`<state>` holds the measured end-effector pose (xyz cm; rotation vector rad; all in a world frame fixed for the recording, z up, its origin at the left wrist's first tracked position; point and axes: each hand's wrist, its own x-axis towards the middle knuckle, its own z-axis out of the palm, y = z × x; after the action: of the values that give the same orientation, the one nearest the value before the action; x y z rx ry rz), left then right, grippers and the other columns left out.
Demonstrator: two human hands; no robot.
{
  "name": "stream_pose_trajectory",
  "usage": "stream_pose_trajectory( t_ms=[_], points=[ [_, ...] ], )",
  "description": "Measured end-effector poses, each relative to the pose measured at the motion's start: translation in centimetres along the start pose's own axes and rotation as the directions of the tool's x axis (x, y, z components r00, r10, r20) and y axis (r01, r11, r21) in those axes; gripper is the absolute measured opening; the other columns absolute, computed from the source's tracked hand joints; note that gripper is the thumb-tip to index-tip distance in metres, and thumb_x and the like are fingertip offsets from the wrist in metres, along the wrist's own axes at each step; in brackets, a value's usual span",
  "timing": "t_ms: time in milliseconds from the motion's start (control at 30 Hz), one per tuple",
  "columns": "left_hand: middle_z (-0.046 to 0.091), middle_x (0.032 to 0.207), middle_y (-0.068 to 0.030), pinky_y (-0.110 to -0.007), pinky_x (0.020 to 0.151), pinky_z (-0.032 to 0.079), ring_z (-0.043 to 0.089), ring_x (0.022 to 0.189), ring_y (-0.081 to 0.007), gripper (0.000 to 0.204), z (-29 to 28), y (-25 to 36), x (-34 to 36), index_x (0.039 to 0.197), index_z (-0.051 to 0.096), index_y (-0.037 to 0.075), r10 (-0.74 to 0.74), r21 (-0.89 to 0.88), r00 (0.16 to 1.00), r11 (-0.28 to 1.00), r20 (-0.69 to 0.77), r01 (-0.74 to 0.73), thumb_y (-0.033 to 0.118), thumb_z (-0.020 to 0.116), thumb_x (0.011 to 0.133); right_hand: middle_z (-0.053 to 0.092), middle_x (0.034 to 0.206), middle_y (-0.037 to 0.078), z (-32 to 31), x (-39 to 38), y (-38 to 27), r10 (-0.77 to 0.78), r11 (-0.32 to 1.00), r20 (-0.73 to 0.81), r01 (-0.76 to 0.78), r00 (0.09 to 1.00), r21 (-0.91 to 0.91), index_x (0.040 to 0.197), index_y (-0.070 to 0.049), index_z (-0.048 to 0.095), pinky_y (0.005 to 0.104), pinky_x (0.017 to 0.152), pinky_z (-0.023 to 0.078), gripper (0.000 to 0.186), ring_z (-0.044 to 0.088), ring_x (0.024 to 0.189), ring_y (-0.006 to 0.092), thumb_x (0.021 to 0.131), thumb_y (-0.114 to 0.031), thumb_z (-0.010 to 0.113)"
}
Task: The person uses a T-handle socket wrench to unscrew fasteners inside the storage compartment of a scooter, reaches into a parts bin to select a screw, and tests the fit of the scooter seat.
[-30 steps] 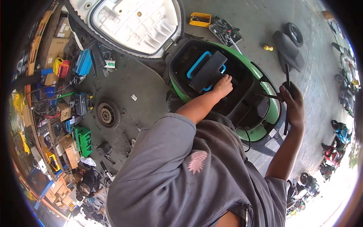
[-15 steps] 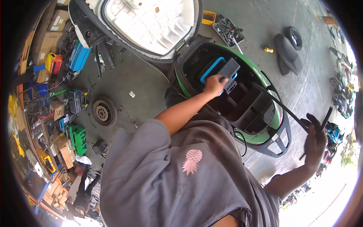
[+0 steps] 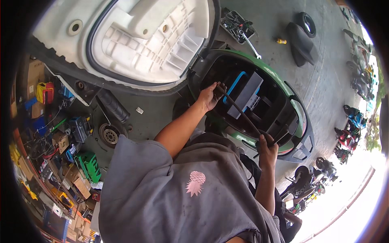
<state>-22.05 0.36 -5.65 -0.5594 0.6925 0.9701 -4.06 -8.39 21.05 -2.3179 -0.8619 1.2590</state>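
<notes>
A long thin black strip [image 3: 240, 110], like a rubber strap, stretches between my two hands above the open storage compartment [image 3: 210, 67] of a green scooter. My left hand [image 3: 208, 97] is closed on its upper-left end, near the compartment's left edge. Over the near right side, my right hand [image 3: 267, 149] grips the other end. Beneath the strip, a flat dark grey box [image 3: 250, 90] sits tilted in the compartment, partly covered by it. A blue frame [image 3: 236, 83] shows beside the box. The compartment's floor is mostly in shadow.
The raised scooter seat [image 3: 121, 52] shows its white underside at upper left. A metal tray of tools [image 3: 239, 30] stands beyond the scooter. A loose seat [image 3: 302, 44], a tyre [image 3: 306, 25] and a small yellow bottle [image 3: 281, 41] lie on the floor. Cluttered shelves line the left.
My left hand has left the grey box and taken hold of the strip. My right hand has come inward and left. The grey box stays in the compartment. The view has shifted.
</notes>
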Motion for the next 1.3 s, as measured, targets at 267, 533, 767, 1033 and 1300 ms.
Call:
stream_pose_trajectory(
  t_ms=[267, 533, 767, 1033, 1300],
  points=[
    [0.064, 0.102, -0.0134, -0.037, 0.092, 0.053, 0.064, 0.099, -0.0265, 0.023, 1.1, -2.3, -3.1, 0.104, 0.057, 0.001, -0.055, 0.157, 0.998, 0.986, -0.020, 0.057, 0.021, 0.048, 0.099, 0.040, 0.062, -0.008, -1.1, -2.6, 0.7, 0.359, 0.871, -0.117, -0.287, 0.926, 0.400, 0.109, -0.002, 0.060, 0.0193, 0.045, 0.030, 0.022, 0.035, 0.050, 0.0015, 0.094, -0.018, 0.061],
    [0.066, 0.100, -0.0128, -0.037, 0.091, 0.052, 0.065, 0.096, -0.0248, 0.025, 0.9, -2.5, -4.0, 0.105, 0.058, 0.003, -0.083, 0.129, 0.992, 0.987, -0.099, 0.096, 0.027, 0.056, 0.096, 0.067, 0.107, 0.014, -1.8, -2.4, -3.2, -0.074, 0.922, 0.044, 0.085, 0.996, -0.378, 0.115, 0.001, 0.063, 0.0322, 0.091, 0.043, 0.033, 0.060, 0.102, 0.0191, 0.093, -0.024, 0.060],
    [0.064, 0.091, -0.0122, -0.037, 0.086, 0.053, 0.064, 0.087, -0.0251, 0.025, 2.4, -4.0, -2.8, 0.097, 0.057, 0.006, 0.083, -0.048, 0.941, 0.993, -0.329, -0.105, 0.029, 0.048, 0.099, 0.069, 0.091, 0.013, -0.6, 0.5, -4.1, -0.227, 0.839, 0.204, 0.297, 0.952, -0.455, 0.111, 0.000, 0.064, 0.0279, 0.073, 0.048, 0.027, 0.065, 0.081, 0.0174, 0.089, -0.015, 0.064],
    [0.063, 0.085, -0.0100, -0.036, 0.078, 0.053, 0.064, 0.081, -0.0263, 0.024, 1.1, -7.2, -6.4, 0.096, 0.055, 0.009, 0.252, -0.183, 0.879, 0.919, -0.405, -0.348, 0.032, 0.047, 0.099, 0.062, 0.069, 0.004, -4.5, 4.3, -4.6, -0.073, 0.746, 0.356, 0.288, 0.932, -0.600, 0.104, 0.002, 0.066, 0.0253, 0.055, 0.040, 0.043, 0.055, 0.060, 0.0108, 0.087, -0.037, 0.064],
    [0.064, 0.092, -0.0096, -0.035, 0.081, 0.052, 0.064, 0.088, -0.0250, 0.023, -2.2, -11.0, -9.5, 0.096, 0.058, 0.008, 0.405, -0.146, 0.828, 0.860, -0.386, -0.489, 0.030, 0.053, 0.096, 0.054, 0.067, 0.002, -9.8, 9.0, 1.1, -0.106, 0.846, 0.457, 0.321, 0.883, -0.425, 0.101, 0.005, 0.063, 0.0225, 0.046, 0.024, 0.037, 0.039, 0.051, 0.0041, 0.086, -0.028, 0.061]
  ],
)
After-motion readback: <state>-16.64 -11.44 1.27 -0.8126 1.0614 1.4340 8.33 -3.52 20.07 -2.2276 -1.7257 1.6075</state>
